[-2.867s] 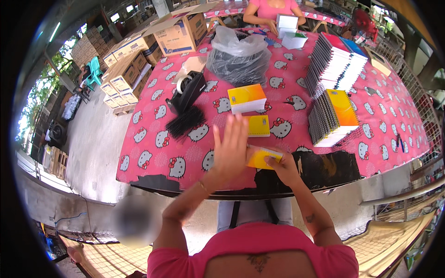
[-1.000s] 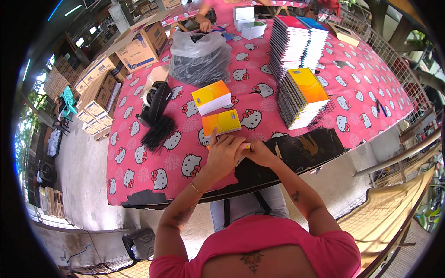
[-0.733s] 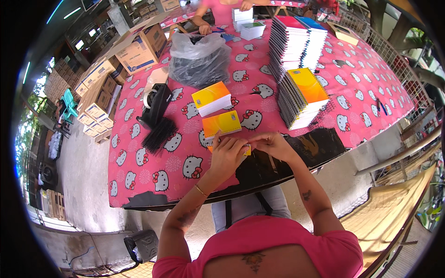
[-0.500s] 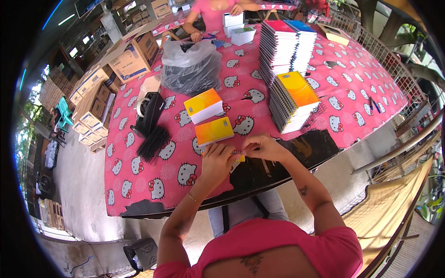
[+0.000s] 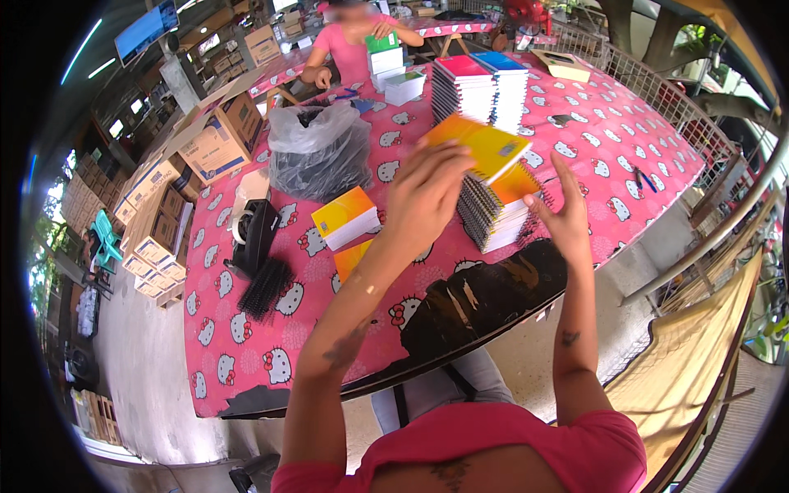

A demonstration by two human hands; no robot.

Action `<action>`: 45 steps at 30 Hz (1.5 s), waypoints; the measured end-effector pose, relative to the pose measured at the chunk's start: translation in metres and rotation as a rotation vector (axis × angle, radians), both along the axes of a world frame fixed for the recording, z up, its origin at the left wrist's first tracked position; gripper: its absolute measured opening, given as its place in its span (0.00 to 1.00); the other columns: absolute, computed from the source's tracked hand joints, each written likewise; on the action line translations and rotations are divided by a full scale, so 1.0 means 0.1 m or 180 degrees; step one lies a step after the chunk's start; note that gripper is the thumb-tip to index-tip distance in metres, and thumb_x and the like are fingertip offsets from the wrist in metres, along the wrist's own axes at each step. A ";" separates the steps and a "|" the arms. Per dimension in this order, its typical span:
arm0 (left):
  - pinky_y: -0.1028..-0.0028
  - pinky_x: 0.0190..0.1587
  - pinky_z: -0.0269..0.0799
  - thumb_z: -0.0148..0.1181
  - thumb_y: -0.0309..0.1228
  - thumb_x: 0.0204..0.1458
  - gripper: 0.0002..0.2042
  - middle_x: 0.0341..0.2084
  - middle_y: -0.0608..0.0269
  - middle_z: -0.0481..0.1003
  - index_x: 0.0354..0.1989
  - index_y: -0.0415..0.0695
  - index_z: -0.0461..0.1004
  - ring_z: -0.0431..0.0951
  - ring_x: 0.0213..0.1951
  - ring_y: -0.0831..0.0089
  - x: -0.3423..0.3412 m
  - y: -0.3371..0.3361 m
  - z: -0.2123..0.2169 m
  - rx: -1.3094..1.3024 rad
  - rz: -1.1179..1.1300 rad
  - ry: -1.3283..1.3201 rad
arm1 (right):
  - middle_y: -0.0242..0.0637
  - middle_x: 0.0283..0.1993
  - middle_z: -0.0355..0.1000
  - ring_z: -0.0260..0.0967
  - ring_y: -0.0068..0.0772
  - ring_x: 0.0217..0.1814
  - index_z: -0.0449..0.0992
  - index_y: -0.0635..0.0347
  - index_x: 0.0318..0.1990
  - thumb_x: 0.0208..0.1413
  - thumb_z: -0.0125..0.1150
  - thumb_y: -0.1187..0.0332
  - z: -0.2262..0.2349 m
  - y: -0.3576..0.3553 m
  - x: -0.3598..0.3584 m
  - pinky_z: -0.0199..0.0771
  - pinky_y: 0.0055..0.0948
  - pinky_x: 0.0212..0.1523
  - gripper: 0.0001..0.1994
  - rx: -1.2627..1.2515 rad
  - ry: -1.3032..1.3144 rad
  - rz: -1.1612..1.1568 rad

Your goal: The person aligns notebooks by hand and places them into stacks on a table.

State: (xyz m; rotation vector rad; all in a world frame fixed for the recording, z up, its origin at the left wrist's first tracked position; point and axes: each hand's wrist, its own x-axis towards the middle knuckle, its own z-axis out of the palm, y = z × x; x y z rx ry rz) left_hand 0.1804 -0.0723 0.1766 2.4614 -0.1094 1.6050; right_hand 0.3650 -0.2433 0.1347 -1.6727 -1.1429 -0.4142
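Notebook [image 5: 486, 146] farther forward, in left hand [image 5: 429, 187]

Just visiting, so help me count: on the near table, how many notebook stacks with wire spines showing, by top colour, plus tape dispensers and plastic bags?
Red-topped stack: 1
Blue-topped stack: 1
Yellow-orange stack: 1
Tape dispenser: 1
Plastic bag: 1
Total: 5

Plenty of room well right of the orange-topped spiral-notebook stack [image 5: 496, 217], but red-covered notebooks [image 5: 472, 100] and blue-covered notebooks [image 5: 510, 103] blocked behind it.
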 end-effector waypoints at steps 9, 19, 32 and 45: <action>0.60 0.57 0.73 0.56 0.16 0.48 0.13 0.47 0.50 0.78 0.43 0.38 0.77 0.75 0.56 0.53 0.56 0.25 -0.63 -0.0402 -0.0780 0.0794 | 0.46 0.54 0.76 0.72 0.27 0.53 0.67 0.75 0.62 0.53 0.71 0.72 -0.37 0.19 0.47 0.72 0.27 0.56 0.30 -0.0280 0.1452 0.1442; 0.62 0.49 0.76 0.64 0.26 0.50 0.13 0.42 0.56 0.78 0.45 0.41 0.78 0.78 0.45 0.57 -1.23 0.42 -1.20 -0.0277 0.1123 0.1632 | 0.45 0.57 0.71 0.68 0.38 0.60 0.74 0.65 0.56 0.57 0.62 0.68 -0.30 -0.55 -0.04 0.65 0.35 0.60 0.20 0.0784 0.0661 0.0371; 0.58 0.45 0.75 0.61 0.27 0.52 0.15 0.41 0.54 0.79 0.49 0.41 0.76 0.78 0.43 0.54 -1.49 -0.09 -1.42 -0.0378 0.1366 0.1915 | 0.38 0.48 0.75 0.73 0.30 0.48 0.72 0.59 0.59 0.53 0.69 0.76 -1.20 0.64 -1.39 0.72 0.27 0.47 0.24 -0.0680 0.1859 0.2642; 0.60 0.38 0.75 0.59 0.26 0.55 0.10 0.36 0.50 0.75 0.44 0.38 0.76 0.76 0.38 0.53 -2.64 0.72 -1.76 -0.0408 0.3500 0.0979 | 0.32 0.46 0.76 0.71 0.19 0.46 0.75 0.64 0.55 0.59 0.62 0.76 -1.51 0.77 -1.36 0.72 0.20 0.48 0.16 -0.1016 0.2491 0.3278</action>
